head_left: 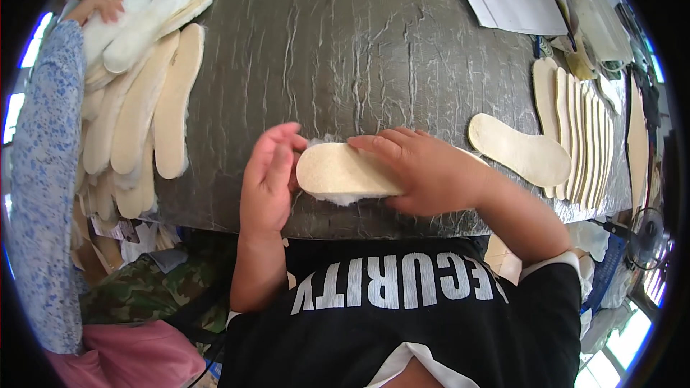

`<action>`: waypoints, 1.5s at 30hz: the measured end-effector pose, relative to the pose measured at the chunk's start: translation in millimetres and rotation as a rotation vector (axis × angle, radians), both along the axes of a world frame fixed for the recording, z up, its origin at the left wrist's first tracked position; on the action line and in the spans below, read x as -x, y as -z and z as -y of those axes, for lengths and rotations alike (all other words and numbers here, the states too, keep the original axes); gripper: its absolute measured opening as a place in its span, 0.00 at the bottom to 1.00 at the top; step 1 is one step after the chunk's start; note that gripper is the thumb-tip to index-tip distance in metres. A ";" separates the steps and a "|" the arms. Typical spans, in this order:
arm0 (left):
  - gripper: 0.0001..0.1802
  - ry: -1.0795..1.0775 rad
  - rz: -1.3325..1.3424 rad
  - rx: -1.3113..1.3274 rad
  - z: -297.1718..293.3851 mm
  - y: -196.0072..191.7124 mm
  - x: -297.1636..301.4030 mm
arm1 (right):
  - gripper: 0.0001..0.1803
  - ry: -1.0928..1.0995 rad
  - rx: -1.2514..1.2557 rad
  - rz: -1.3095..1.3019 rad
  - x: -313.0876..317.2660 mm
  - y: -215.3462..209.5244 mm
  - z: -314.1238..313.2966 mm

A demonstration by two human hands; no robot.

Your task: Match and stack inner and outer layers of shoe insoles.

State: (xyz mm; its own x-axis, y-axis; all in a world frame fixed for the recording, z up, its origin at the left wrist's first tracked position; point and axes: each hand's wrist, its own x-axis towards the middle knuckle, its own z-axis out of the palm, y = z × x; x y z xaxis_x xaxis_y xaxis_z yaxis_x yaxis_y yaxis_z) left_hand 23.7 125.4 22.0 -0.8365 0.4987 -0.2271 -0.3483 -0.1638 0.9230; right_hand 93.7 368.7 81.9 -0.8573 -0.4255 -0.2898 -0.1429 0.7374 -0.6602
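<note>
Far left: sleeve of a co-worker, pale blue floral cloth; the co-worker's hand rests on white fleece at the upper end of a heap of cream, fleece-backed insoles. The insoles overlap, partly hiding one another; uppermost pieces cut off by the picture's edge. Below: pink cloth and green-brown camouflage cloth, both partly seen.

Centre: grey tabletop with a wrinkled, shiny covering. Left hand: loosely open, fingers slightly curled, at the left end of one cream insole with white fleece edging; contact hard to make out. This insole lies crosswise at the table's near edge. Below it, black shirt with white trim, bearing one row of large white block capitals across the chest. Right hand: grasping the insole across its width, covering much of its right portion.

Right: single cream insole, lying flat against an overlapping row of upright-looking cream insoles. Above: white paper sheets, any print indistinct; translucent plastic bag, contents unclear. Far right: dark round fan, blurred.
</note>
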 end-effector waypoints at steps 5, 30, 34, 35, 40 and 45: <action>0.42 0.081 -1.212 0.425 -5.0 -47.2 3.7 | 0.46 0.000 0.320 0.382 16.7 6.8 -16.0; 0.11 0.475 -1.228 0.486 -37.3 -39.5 -21.9 | 0.18 -0.013 0.288 0.402 -12.3 14.5 -22.0; 0.10 0.533 -1.192 0.550 -39.2 -43.7 -23.4 | 0.16 -0.044 0.305 0.510 -5.3 26.6 -19.9; 0.10 0.545 -1.184 0.552 -39.3 -45.9 -22.3 | 0.16 -0.040 0.316 0.518 -2.1 24.9 -18.3; 0.10 0.703 -1.060 0.673 -43.9 -59.3 -20.2 | 0.13 0.040 0.256 0.497 0.4 33.7 -15.9; 0.09 0.782 -0.968 0.732 -44.6 -57.2 -19.6 | 0.12 0.144 0.296 0.502 -4.8 36.6 -14.8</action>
State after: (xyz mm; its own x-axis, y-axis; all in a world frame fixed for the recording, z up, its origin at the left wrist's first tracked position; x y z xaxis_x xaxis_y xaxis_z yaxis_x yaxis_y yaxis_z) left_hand 43.3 170.1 79.2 -0.3792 0.9146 -0.1400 0.6737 0.3767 0.6358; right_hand 98.5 383.5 45.3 -0.7014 -0.4397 -0.5610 0.3271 0.5007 -0.8014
